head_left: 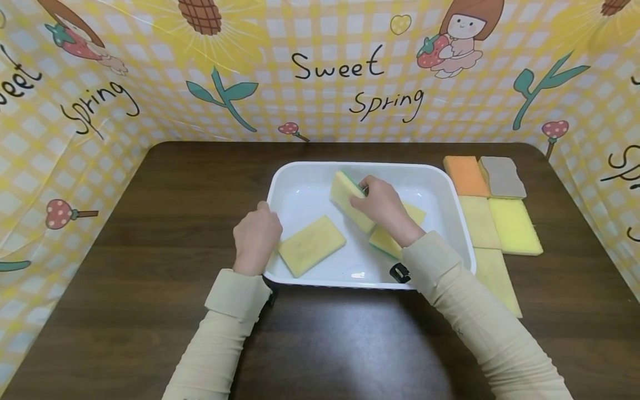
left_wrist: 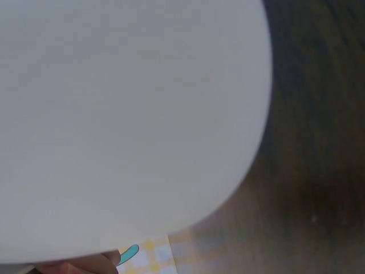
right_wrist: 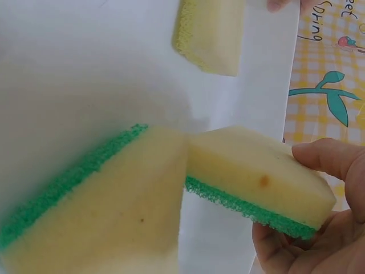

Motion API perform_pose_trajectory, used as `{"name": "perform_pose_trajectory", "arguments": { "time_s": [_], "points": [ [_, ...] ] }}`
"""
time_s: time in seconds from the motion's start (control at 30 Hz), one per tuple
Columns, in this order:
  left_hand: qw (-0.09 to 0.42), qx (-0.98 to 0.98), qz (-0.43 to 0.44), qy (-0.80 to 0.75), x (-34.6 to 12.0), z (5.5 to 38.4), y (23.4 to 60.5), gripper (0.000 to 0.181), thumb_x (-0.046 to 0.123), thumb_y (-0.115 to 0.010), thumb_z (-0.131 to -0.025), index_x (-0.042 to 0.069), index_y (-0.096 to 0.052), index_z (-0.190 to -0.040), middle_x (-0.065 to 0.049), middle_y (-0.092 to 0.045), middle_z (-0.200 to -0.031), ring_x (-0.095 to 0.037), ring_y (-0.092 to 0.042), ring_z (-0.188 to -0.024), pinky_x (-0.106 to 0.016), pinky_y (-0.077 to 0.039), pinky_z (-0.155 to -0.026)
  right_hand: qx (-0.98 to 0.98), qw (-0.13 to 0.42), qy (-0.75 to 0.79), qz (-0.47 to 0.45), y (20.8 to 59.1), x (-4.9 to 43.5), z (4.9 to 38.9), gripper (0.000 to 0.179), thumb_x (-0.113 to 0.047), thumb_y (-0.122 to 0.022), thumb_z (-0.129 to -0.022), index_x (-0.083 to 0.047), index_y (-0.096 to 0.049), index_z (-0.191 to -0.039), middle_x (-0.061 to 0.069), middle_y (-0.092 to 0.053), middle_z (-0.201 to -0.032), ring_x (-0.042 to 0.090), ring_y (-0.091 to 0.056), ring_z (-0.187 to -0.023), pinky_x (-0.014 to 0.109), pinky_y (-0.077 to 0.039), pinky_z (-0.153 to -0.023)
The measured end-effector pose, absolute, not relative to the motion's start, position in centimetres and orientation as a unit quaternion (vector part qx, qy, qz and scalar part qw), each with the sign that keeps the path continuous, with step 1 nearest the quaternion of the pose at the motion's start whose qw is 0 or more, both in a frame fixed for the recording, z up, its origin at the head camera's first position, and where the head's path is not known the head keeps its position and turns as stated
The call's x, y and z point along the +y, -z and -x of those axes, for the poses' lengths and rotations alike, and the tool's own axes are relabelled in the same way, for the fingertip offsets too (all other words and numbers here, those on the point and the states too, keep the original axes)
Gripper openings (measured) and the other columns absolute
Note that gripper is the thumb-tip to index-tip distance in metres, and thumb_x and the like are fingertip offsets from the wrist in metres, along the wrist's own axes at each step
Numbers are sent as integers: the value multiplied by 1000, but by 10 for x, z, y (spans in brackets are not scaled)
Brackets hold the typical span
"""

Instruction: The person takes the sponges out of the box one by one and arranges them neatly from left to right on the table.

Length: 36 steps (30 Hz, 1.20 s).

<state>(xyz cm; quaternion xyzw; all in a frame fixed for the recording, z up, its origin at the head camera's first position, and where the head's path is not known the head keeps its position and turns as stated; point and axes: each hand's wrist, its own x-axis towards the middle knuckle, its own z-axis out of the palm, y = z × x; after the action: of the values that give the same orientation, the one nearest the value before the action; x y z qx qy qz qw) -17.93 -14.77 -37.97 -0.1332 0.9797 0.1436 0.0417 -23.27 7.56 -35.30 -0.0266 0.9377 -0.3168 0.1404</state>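
Note:
My right hand [head_left: 382, 203] pinches the far end of a yellow sponge with a green scouring side [head_left: 347, 200], thumb on the yellow face and fingers on the green in the right wrist view. That sponge is tilted inside a white tray [head_left: 300, 183]. Under the right wrist lies a second green-backed sponge [right_wrist: 125, 205], partly hidden by the hand in the head view. A plain-looking yellow sponge [head_left: 312, 245] lies flat at the tray's left. My left hand [head_left: 257, 236] grips the tray's left rim; its fingers show only partly in the left wrist view.
To the tray's right, sponges sit side by side on the dark wooden table [head_left: 165, 222]: an orange one [head_left: 466, 175], a grey-topped one [head_left: 502, 176], a bright yellow one [head_left: 515, 226] and pale yellow ones [head_left: 480, 221]. A patterned cloth [head_left: 340, 33] surrounds the table's back and sides.

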Motion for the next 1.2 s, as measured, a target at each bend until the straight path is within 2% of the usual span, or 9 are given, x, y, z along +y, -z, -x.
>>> {"name": "perform_pose_trajectory", "arguments": {
  "time_s": [0.43, 0.8, 1.2],
  "points": [
    [37, 981, 126, -143, -149, 179, 379, 33, 18, -34, -100, -8, -51, -109, -20, -61, -75, -24, -53, -56, -34, -43, -47, 933, 121, 337, 35, 340, 78, 230, 40, -27, -58, -90, -1, -53, -121, 13, -61, -110, 22, -52, -89, 31, -44, -76],
    [36, 982, 123, -138, -149, 179, 380, 33, 18, -34, -100, -8, -52, -110, -21, -61, -75, -24, -54, -57, -35, -44, -48, 929, 110, 350, 36, 330, 81, 228, 40, -26, -57, -91, 0, -51, -121, 14, -60, -111, 23, -53, -92, 32, -45, -80],
    [49, 979, 132, -145, -149, 180, 379, 35, 21, -34, -100, -7, -51, -113, -21, -62, -79, -26, -56, -60, -36, -44, -50, 924, 112, 365, 14, 321, 88, 226, 47, -28, -56, -92, 0, -45, -127, 19, -57, -122, 27, -55, -101, 40, -48, -89]
  ]
}}
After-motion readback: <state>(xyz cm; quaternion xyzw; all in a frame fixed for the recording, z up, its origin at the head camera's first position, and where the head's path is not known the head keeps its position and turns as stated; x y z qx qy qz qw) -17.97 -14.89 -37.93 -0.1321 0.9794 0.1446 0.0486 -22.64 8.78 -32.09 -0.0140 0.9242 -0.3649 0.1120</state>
